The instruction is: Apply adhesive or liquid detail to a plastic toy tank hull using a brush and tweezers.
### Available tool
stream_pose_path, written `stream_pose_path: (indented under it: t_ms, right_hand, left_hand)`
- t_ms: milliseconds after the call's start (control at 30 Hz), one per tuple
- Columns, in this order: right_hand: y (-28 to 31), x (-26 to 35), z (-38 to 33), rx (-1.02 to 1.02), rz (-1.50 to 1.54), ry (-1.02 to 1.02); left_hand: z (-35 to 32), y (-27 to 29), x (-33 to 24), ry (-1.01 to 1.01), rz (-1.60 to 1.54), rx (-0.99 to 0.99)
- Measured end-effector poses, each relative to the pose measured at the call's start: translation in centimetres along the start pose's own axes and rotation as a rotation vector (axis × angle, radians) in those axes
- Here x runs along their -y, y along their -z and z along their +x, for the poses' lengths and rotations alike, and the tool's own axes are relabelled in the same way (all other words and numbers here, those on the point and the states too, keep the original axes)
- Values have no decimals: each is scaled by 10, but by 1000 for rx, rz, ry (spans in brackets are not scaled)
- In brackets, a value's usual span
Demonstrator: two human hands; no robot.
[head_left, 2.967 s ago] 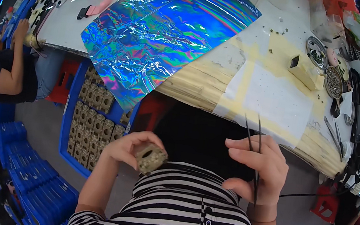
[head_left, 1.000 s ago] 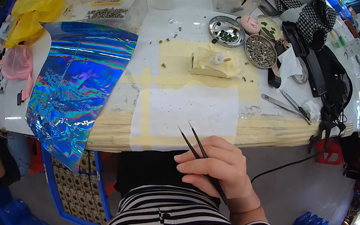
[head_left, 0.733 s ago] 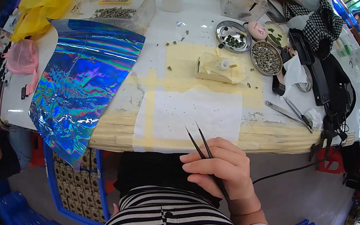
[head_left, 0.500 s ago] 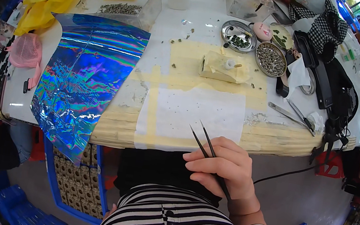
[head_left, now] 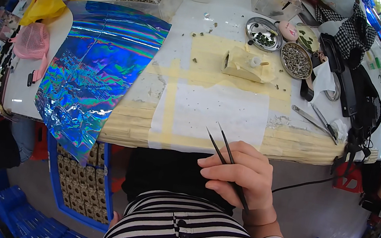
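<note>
Black tweezers [head_left: 225, 154] are pinched in my right hand [head_left: 241, 173], in front of the table's near edge. Their two tips stand apart, above the lower part of a white paper sheet [head_left: 212, 105] dotted with tiny dark specks. Nothing is visible between the tips. Only a sliver of my left hand [head_left: 115, 218] shows beside my striped shirt, low on the left; its fingers are hidden. Beyond the paper sits a small tape-covered block [head_left: 242, 67] with a white knob on top.
Iridescent blue film [head_left: 104, 67] hangs over the table edge at left. At back right are a metal dish [head_left: 262, 43] of dark green pieces and a round tray [head_left: 296, 61] of small metallic parts. Two metal tools [head_left: 315, 123] lie at right. A clear bin [head_left: 161, 1] stands at back left.
The view has shifted, so the table sits slightly higher and farther right in the picture. My right hand still holds the tweezers with their tips apart.
</note>
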State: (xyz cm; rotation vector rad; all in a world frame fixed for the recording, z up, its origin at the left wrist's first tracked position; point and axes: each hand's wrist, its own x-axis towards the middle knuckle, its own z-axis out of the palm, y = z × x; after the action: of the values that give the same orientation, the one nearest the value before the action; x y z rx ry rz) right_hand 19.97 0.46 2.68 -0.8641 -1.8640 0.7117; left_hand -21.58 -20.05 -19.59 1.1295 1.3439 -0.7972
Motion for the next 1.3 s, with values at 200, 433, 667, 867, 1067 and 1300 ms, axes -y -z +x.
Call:
stream_pose_path:
  t_ms: [200,433,667,867,1067,1300]
  right_hand:
    - [0,2,-2,12,4,-30]
    - [2,12,1,-1,-10,-35]
    - [15,21,12,-4,-81,-21]
    - [15,23,20,-13,-100,-32]
    - [10,23,29,-14,-110,-38]
    - [2,17,36,18,-114,-22]
  left_hand:
    - [0,9,3,4,-6,-29]
    - [-9,10,-1,3,-29,-47]
    - [-41,50,-17,-30,-37,-131]
    - [-50,58,-36,-92,-91,-221]
    - [-14,11,-40,-101,-137,-146]
    - [7,-33,-31,-74,-159,43]
